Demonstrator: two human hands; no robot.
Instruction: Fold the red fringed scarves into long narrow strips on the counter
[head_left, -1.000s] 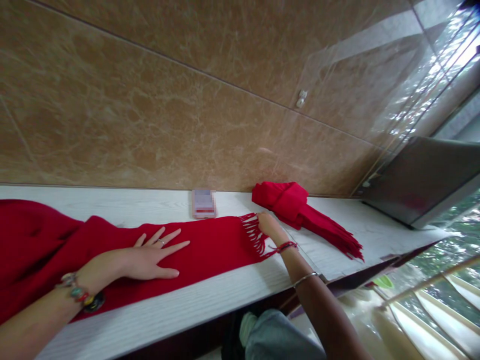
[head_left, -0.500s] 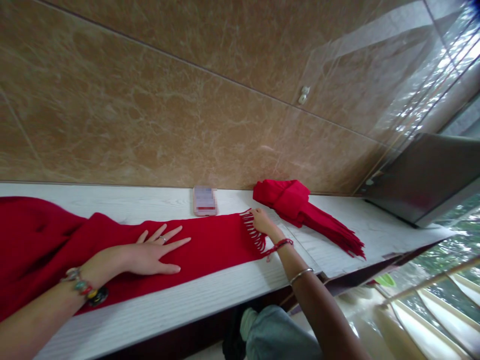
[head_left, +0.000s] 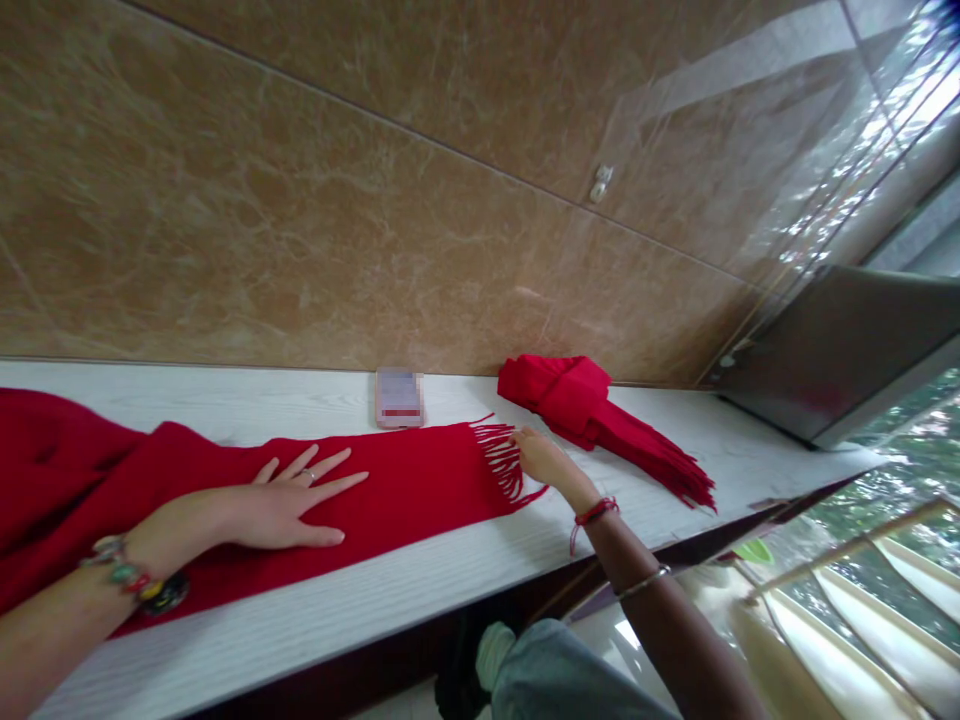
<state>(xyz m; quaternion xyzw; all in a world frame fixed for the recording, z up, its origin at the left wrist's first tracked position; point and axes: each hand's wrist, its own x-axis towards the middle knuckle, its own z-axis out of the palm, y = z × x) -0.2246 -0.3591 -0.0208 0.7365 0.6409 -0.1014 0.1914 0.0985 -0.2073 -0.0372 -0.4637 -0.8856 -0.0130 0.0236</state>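
Note:
A long red scarf (head_left: 420, 470) lies along the white tabletop, flat at its right part and rumpled at the left. My left hand (head_left: 274, 510) rests palm down on it with fingers spread, holding nothing. At the scarf's right end, my right hand (head_left: 541, 458) is closed in a pinch on strands of the fringe (head_left: 499, 460). Its fingertips are partly hidden. A second red scarf (head_left: 592, 405), knotted or wrapped near its top, lies beyond my right hand with its fringe pointing right.
A phone (head_left: 400, 398) lies by the wall behind the scarf. A brown marbled tile wall (head_left: 300, 230) rises behind the white tabletop (head_left: 420, 570). A dark grey panel (head_left: 870, 350) stands at the right end. My leg (head_left: 555, 670) is below the front edge.
My right hand has moved from the fringe's far corner towards its middle, and the far strands lie free. My left hand stays flat on the scarf. The view has shifted slightly.

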